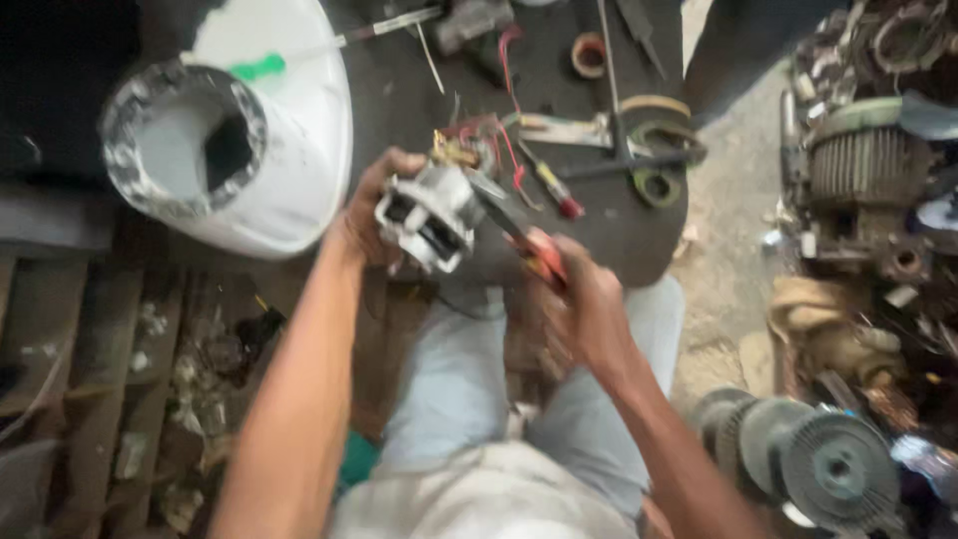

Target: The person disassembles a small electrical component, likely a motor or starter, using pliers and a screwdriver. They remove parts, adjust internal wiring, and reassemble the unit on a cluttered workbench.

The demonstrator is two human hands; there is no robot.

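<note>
Two hands engaged: your left hand (374,215) clamps the small motor (429,215); your right hand (589,309) closes round red-handled pliers (519,240). Motor likely heavy, rigid; grip the casing, wires (499,140) look fragile.

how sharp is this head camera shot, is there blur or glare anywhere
Head view: motion blur softens everything, most of all the left hand gripping the small grey metal motor and the right hand with the red-handled pliers; daylight is soft and even; the white plastic housing is bright, nearly washed out; no hard shadows.
</note>
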